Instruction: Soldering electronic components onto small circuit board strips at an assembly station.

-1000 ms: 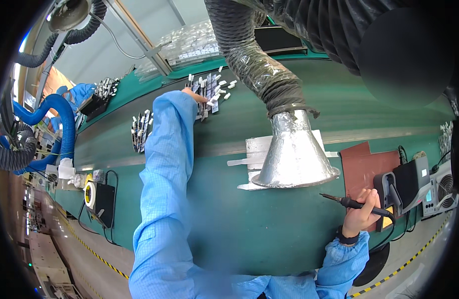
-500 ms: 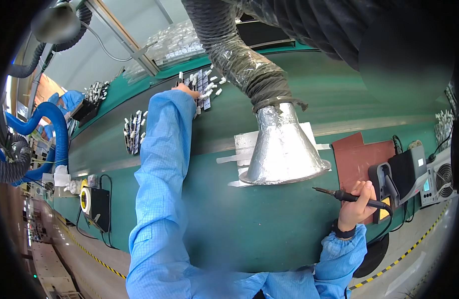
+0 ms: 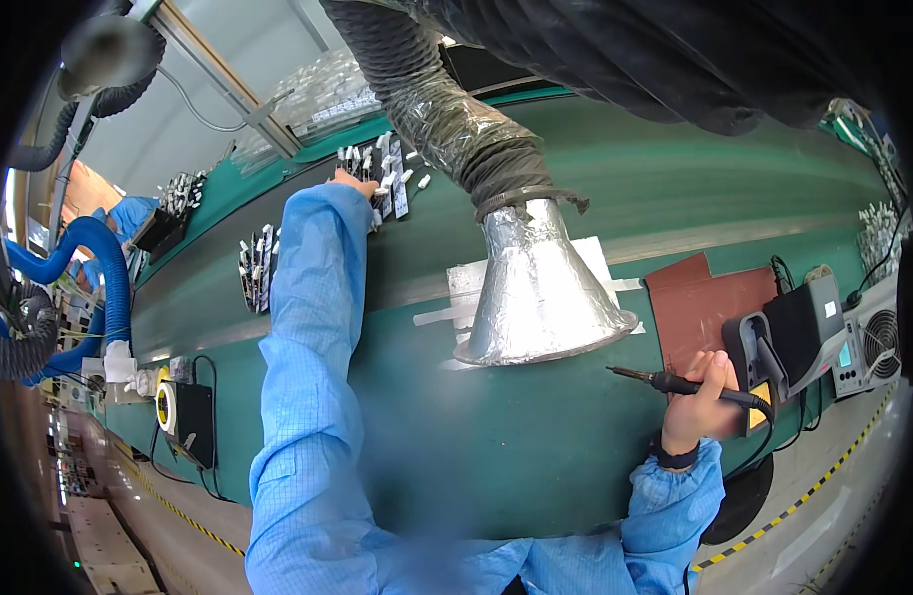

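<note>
Workstation seen from above, with a long green bench (image 3: 536,446) curving across the view. Along its far side runs a smooth darker green band (image 3: 675,188); beyond stand a pale grey wall (image 3: 243,45) and a stack of clear plastic trays (image 3: 323,89). A floor tape striped yellow and black (image 3: 823,496) follows the pale floor beyond the near right edge. A silver foil-covered conical hood (image 3: 541,297) on a black ribbed duct (image 3: 466,129) hangs over a flat white board (image 3: 466,285), partly hiding it.

The left hand (image 3: 355,182) reaches to the far band, at the slim dark strips with white connectors (image 3: 400,188); its fingertips are hidden, so whether they pinch one cannot be told. A second bundle of similar strips (image 3: 258,268) lies left of the forearm.

The right hand (image 3: 699,407) is curled around a black-handled soldering iron (image 3: 665,382), tip pointing left, near the bench's right end. At this hand's right are a black iron holder (image 3: 759,342) and a yellow sponge (image 3: 761,402); a flat reddish-brown mat (image 3: 714,312) lies just beyond. Plain green bench surface stretches between left forearm and iron tip, in front of the hood.
</note>
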Demonstrator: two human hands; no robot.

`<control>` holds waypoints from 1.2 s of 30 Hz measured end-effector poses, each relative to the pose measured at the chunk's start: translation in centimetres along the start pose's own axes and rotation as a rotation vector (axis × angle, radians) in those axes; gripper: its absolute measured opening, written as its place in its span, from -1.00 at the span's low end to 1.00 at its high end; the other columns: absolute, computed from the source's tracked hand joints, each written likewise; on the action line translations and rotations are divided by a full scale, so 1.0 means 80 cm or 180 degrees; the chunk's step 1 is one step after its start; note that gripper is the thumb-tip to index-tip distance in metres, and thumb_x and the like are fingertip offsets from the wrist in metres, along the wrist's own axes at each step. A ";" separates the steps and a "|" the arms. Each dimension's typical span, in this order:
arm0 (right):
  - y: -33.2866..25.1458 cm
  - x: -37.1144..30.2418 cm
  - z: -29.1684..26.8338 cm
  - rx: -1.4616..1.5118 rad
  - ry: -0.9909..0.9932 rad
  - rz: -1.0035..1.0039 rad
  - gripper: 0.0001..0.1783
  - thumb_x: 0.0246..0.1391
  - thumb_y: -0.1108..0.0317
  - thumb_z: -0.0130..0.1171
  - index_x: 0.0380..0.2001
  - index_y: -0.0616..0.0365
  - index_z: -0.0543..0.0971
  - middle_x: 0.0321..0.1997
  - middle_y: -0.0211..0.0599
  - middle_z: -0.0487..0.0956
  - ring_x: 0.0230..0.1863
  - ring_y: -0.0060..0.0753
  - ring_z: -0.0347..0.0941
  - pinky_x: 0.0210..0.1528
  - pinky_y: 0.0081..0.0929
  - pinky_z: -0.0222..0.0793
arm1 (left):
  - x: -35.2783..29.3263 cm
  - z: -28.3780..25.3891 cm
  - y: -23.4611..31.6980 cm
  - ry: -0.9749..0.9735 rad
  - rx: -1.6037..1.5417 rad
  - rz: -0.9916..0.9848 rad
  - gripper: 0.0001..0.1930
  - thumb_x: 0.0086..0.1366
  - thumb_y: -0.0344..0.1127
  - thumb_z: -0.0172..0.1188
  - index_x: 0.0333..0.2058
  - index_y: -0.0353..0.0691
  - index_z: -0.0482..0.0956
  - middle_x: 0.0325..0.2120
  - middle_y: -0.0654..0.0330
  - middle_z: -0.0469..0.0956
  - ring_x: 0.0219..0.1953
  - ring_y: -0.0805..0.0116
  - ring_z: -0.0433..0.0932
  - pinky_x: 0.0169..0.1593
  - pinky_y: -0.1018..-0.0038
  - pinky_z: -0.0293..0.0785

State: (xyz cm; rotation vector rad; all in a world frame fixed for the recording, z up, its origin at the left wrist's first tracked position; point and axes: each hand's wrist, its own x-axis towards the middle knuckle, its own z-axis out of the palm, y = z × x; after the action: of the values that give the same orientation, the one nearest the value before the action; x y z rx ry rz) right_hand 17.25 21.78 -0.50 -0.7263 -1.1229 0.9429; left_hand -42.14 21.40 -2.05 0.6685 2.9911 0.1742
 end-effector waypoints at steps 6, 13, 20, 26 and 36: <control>-0.004 0.000 0.001 -0.0046 -0.0040 0.0013 -0.56 0.33 0.38 -0.03 -0.69 0.18 0.27 -0.69 -0.44 0.23 -0.64 -0.66 0.06 -0.58 -0.60 -0.04 | 0.022 -0.010 -0.023 -0.0480 0.0675 -0.0210 -0.07 0.08 0.41 0.24 0.34 0.07 0.26 0.23 -0.10 0.35 0.27 -0.12 0.33 0.27 0.26 0.29; -0.004 0.001 -0.001 -0.0173 -0.0097 -0.0015 -0.56 0.35 0.42 -0.06 -0.68 0.17 0.24 -0.68 -0.45 0.21 -0.64 -0.65 0.02 -0.54 -0.59 -0.04 | 0.041 0.050 -0.006 0.0151 0.0024 -0.0198 0.17 -0.23 0.29 0.53 0.18 -0.48 0.25 0.11 -0.26 0.44 0.20 -0.11 0.43 0.20 0.23 0.40; 0.002 0.001 -0.002 -0.0158 -0.0062 0.0056 -0.55 0.35 0.41 -0.05 -0.69 0.16 0.25 -0.68 -0.47 0.21 -0.66 -0.66 0.03 -0.60 -0.60 -0.05 | 0.048 0.004 -0.030 -0.0140 -0.0050 -0.0108 0.10 -0.25 0.27 0.53 0.12 -0.47 0.37 0.03 -0.24 0.52 0.11 -0.08 0.51 0.14 0.23 0.44; -0.003 0.000 0.005 0.0053 0.0018 -0.0123 -0.55 0.36 0.41 -0.06 -0.68 0.13 0.22 -0.69 -0.47 0.19 -0.68 -0.67 0.04 -0.64 -0.63 -0.08 | -0.005 -0.049 -0.116 -0.0187 -0.2143 0.0536 -0.35 -0.09 -0.02 0.51 -0.06 -0.30 0.61 -0.25 0.06 0.66 -0.21 0.22 0.62 -0.10 0.33 0.49; 0.007 0.003 -0.005 0.0217 -0.0133 -0.0050 -0.56 0.37 0.39 -0.08 -0.66 0.11 0.19 -0.69 -0.49 0.16 -0.72 -0.67 0.02 -0.72 -0.61 -0.10 | -0.281 -0.147 -0.256 0.0079 -0.4069 0.0771 -0.48 0.12 -0.38 0.40 0.07 -0.30 0.48 -0.14 0.23 0.63 -0.14 0.41 0.57 0.01 0.47 0.45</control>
State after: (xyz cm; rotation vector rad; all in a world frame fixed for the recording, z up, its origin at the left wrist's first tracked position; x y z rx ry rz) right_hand 17.55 22.19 -1.01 -0.6441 -1.1259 0.9823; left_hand -31.53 -7.73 8.01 0.7536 2.0706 1.8229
